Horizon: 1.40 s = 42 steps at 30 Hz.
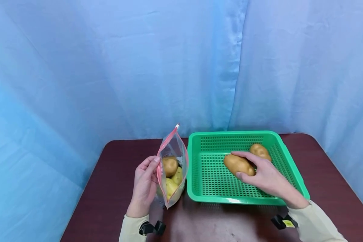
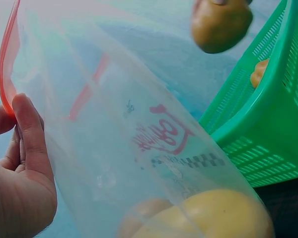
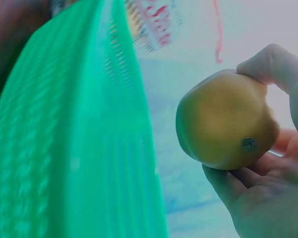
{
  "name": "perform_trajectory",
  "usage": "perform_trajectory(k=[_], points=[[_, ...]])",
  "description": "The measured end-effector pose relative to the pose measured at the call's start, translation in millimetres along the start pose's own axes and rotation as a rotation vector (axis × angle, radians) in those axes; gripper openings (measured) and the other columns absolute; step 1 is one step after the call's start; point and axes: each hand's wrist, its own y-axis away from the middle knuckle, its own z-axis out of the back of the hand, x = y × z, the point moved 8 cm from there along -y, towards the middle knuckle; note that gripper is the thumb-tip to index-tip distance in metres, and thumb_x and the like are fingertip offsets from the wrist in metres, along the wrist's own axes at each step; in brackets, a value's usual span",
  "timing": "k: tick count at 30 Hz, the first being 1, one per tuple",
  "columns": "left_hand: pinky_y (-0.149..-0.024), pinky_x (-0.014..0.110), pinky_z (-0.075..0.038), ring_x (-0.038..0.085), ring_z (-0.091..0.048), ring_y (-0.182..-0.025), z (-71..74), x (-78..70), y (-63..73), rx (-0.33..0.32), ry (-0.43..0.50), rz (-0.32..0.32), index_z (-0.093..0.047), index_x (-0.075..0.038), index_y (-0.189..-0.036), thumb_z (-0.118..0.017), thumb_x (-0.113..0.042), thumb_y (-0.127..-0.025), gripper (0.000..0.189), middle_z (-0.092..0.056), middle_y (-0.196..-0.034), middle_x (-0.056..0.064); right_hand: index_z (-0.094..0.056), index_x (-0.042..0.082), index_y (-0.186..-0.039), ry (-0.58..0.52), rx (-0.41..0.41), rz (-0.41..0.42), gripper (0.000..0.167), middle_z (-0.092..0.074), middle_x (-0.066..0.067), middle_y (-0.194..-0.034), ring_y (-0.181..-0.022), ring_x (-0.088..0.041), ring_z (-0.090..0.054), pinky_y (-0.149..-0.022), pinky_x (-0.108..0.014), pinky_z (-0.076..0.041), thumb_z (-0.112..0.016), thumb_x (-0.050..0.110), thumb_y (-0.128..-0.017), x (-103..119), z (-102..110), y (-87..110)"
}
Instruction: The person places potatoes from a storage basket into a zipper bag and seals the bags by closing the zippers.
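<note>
My left hand (image 1: 146,178) pinches the pink-edged rim of a clear zip bag (image 1: 181,144), whose mouth gapes open. Inside the bag lie a brown potato (image 1: 170,166) and yellow, lumpy produce (image 1: 171,186). In the left wrist view, pink lettering shows on the bag's side. Over the green basket (image 1: 233,201), my right hand (image 1: 267,174) grips another brown potato (image 1: 238,164) between thumb and fingers. The right wrist view shows this held potato (image 3: 223,119) end-on, with a small dark spot. One more potato (image 1: 260,151) lies at the basket's back right.
Beneath everything is a dark red-brown table (image 1: 109,188) with rounded back corners. The basket stands right beside the bag, on its right. Pale blue curtains (image 1: 169,67) hang behind the table. Each wrist wears a black strap.
</note>
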Motion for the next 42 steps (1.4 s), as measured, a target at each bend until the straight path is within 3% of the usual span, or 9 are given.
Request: perform_trajectory(k=[11,22,27,32,39,42], points=[[-0.053,0.019,-0.052,0.008,-0.058,-0.056,-6.8,1.4,-2.8,-0.017,0.018,-0.005,-0.071,-0.009,-0.091,-0.059,0.000,-0.102,0.019,-0.062,-0.071,0.000,-0.054,0.033,-0.149,-0.239,-0.065,0.046,0.058,-0.056,0.001,-0.144,-0.112,-0.015,-0.061,-0.078,-0.033,-0.058,-0.074,0.021,-0.096,50,-7,-14.2],[-0.054,0.017,-0.050,0.006,-0.056,-0.057,-11.2,2.9,-6.2,-0.042,0.025,-0.010,-0.071,-0.007,-0.090,-0.059,0.001,-0.101,0.019,-0.060,-0.071,-0.001,-0.056,0.023,-0.147,-0.523,-0.142,0.148,0.058,-0.056,0.001,-0.145,-0.125,-0.022,-0.057,-0.096,-0.027,-0.053,-0.072,0.005,-0.094,97,-25,-35.6],[-0.054,0.017,-0.050,0.005,-0.055,-0.059,-11.3,3.2,-7.4,-0.058,0.025,-0.007,-0.071,-0.007,-0.090,-0.061,0.000,-0.101,0.017,-0.059,-0.072,-0.002,-0.054,0.016,-0.146,-0.581,-0.165,0.189,0.059,-0.057,-0.003,-0.144,-0.127,-0.022,-0.056,-0.103,-0.026,-0.048,-0.074,0.005,-0.092,116,-42,-46.2],[-0.055,0.017,-0.050,0.005,-0.057,-0.061,-13.0,3.4,-7.5,-0.062,0.026,0.002,-0.071,-0.008,-0.091,-0.061,-0.002,-0.102,0.016,-0.061,-0.074,-0.002,-0.052,0.017,-0.146,-0.477,-0.199,0.215,0.063,-0.058,-0.001,-0.142,-0.124,-0.017,-0.060,-0.102,-0.034,-0.053,-0.079,0.013,-0.090,128,-66,-53.9],[-0.057,0.018,-0.052,0.007,-0.060,-0.062,-14.1,0.8,-7.2,-0.068,0.017,0.001,-0.070,-0.008,-0.092,-0.060,-0.003,-0.103,0.016,-0.062,-0.074,-0.001,-0.051,0.004,-0.143,-0.085,-0.344,0.389,0.071,-0.058,-0.011,-0.143,-0.122,-0.025,-0.063,-0.092,-0.044,-0.059,-0.088,0.021,-0.084,135,-88,-53.5],[-0.058,0.017,-0.052,0.006,-0.061,-0.063,-14.9,-0.8,-7.9,-0.067,0.022,-0.004,-0.070,-0.008,-0.092,-0.060,-0.003,-0.103,0.016,-0.063,-0.076,-0.001,-0.052,0.001,-0.141,0.027,-0.380,0.427,0.075,-0.060,-0.014,-0.141,-0.123,-0.029,-0.064,-0.091,-0.046,-0.059,-0.091,0.027,-0.082,136,-92,-52.0]])
